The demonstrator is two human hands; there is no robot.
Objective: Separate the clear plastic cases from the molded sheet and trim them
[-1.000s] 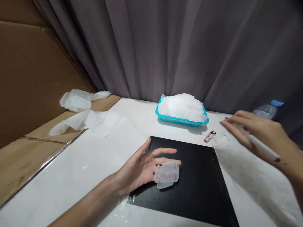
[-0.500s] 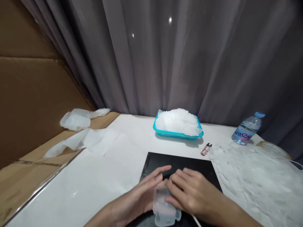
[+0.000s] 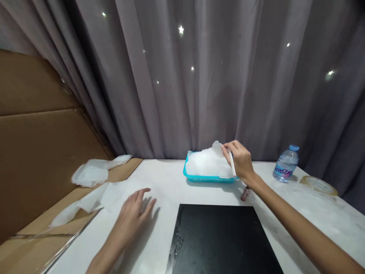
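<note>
At the right side of a shallow blue plastic basket (image 3: 209, 179), my right hand (image 3: 240, 158) is closed around a slim white stick (image 3: 232, 164), which points down along the palm. Its fingertips are at a translucent white plastic piece (image 3: 217, 147) standing up from the heap of similar white pieces (image 3: 203, 163) in the basket. Whether the fingers grip that piece I cannot tell. My left hand (image 3: 134, 209) hovers over the white table, left of a black board (image 3: 222, 236), fingers apart and holding nothing.
Small pink-handled snips (image 3: 245, 193) lie beneath my right forearm. A water bottle (image 3: 286, 163) and a tape roll (image 3: 318, 185) are at the right, near crumpled clear film (image 3: 327, 213). Cardboard (image 3: 51, 152) with white sheets (image 3: 91, 175) fills the left. A grey curtain (image 3: 171, 95) hangs behind.
Both hands were together over the black board at a translucent plastic piece. They have parted: the right has reached forward to the basket, the left has moved left and opened. The view has tilted up.
</note>
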